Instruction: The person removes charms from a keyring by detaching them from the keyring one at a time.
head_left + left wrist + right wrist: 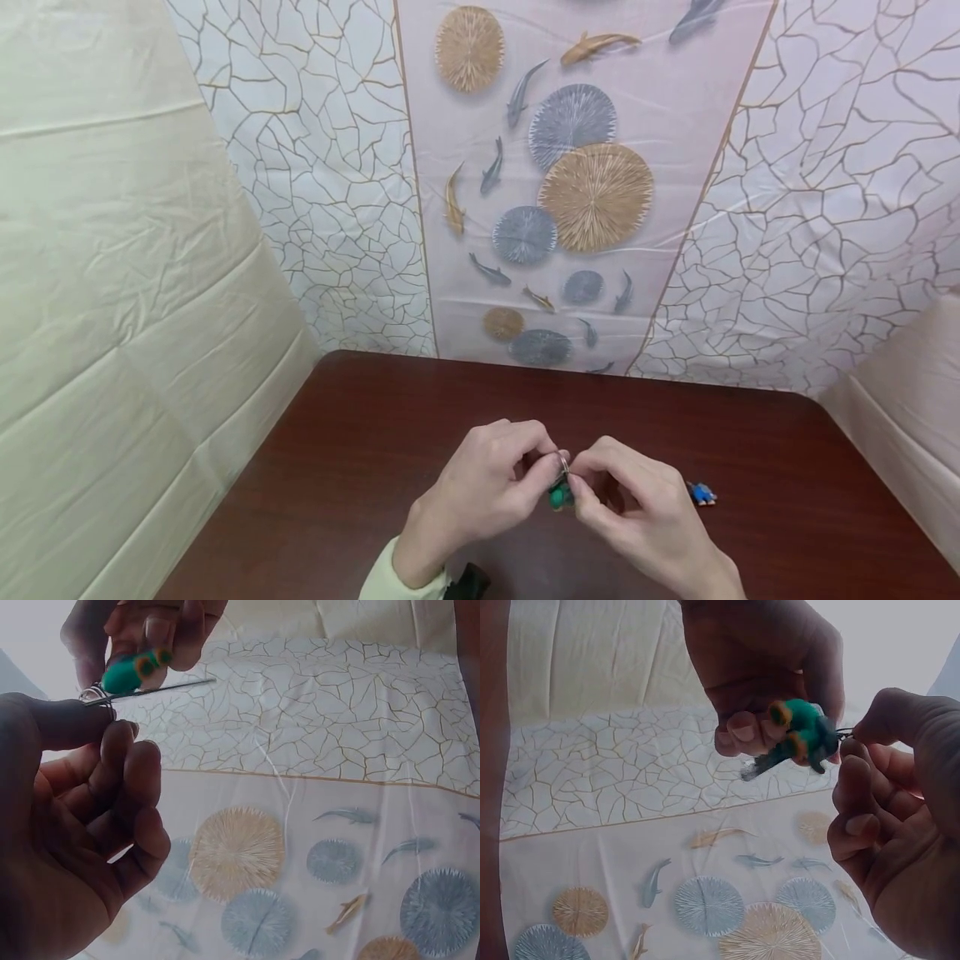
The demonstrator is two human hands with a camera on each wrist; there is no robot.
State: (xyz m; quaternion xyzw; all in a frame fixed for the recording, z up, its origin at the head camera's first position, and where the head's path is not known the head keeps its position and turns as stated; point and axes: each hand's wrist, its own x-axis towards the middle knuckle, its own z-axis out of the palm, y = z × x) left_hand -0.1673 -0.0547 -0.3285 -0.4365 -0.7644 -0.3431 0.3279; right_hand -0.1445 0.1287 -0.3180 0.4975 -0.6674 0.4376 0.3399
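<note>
Over the table, both hands meet at a small metal split ring (564,467). My left hand (495,475) pinches it between thumb and forefinger from the left. From the other side my right hand (645,517) pinches the ring with thumb and forefinger. A small green figurine (802,724) with orange-edged ends hangs from the ring, between the two hands. Beside the figurine, a thin flat metal piece like a key (172,687) sticks out from the ring. In the head view the fingers hide much of the ring.
On the dark reddish-brown table (315,500), a small blue figurine (702,494) lies just right of my right hand. A patterned cloth (360,208) hangs behind the table's far edge, with a cream cloth (150,333) along the left side.
</note>
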